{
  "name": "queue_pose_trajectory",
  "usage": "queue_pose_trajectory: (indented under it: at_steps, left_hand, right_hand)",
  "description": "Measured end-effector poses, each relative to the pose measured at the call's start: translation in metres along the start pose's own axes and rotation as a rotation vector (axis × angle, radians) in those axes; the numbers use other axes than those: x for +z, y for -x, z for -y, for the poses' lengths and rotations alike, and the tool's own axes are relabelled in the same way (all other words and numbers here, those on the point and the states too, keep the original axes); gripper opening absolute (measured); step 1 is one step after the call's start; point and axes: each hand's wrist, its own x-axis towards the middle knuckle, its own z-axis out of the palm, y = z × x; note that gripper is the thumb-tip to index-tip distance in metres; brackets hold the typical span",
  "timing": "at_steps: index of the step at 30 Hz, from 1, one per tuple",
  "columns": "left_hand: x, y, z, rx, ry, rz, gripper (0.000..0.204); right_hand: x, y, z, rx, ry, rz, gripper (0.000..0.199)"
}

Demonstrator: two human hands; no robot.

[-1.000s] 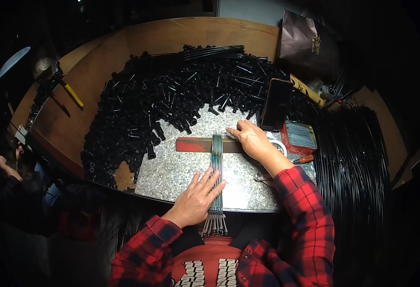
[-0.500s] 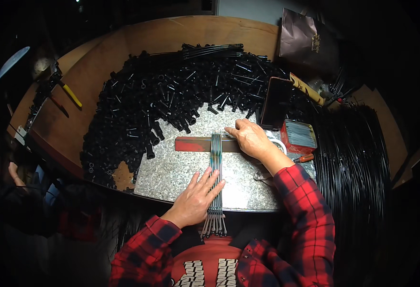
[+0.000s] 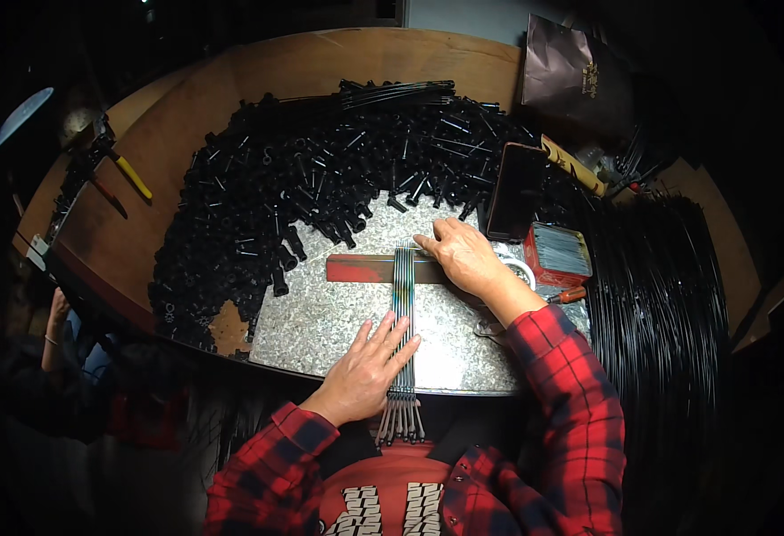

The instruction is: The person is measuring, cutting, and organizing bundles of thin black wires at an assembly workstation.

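Note:
A flat row of thin dark rods or cables (image 3: 404, 286) lies side by side across a worn red-brown bar (image 3: 356, 268) on the speckled stone slab. Its near ends fan out past the slab's front edge and have dark tips. My left hand (image 3: 365, 371) rests on the row with fingers stretched out, pressing it from above. At the far ends of the row, my right hand (image 3: 468, 257) has its thumb and fingers drawn together in a pinch. Whatever is between those fingertips is too small to make out. The right palm hangs over the bar's right end.
A heap of black tubular parts (image 3: 321, 170) curves around the slab (image 3: 303, 326). At right stand a dark phone-like slab (image 3: 514, 192), a red box of thin pins (image 3: 559, 253), an orange-handled screwdriver (image 3: 571, 295) and many long black cables (image 3: 660, 295). Yellow-handled pliers (image 3: 133, 177) hang left, near another person's hand (image 3: 58, 308).
My right hand has shifted slightly left and up, its fingertips closer to the rods' far ends. My left hand stays in place. The other person's arm at far left has moved.

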Motion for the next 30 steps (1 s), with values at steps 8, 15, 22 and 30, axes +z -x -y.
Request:
queue_pose_trajectory:
  at_steps: [8, 15, 22, 30]
  left_hand:
    - [0.008, 0.001, 0.003, 0.029, -0.11, -0.002, 0.076]
    - [0.002, -0.001, -0.001, 0.008, 0.017, -0.016, 0.072]
    - [-0.001, -0.001, -0.001, -0.006, 0.008, 0.011, 0.06]
    - [-0.003, -0.001, -0.002, -0.02, 0.071, -0.003, 0.06]
  right_hand:
    - [0.005, 0.002, 0.0, 0.051, -0.083, 0.007, 0.038]
    - [0.007, 0.005, -0.003, 0.067, -0.112, 0.019, 0.04]
    - [0.006, 0.0, 0.0, 0.059, -0.125, 0.017, 0.034]
    - [0.007, -0.001, 0.002, 0.025, -0.279, -0.026, 0.042]
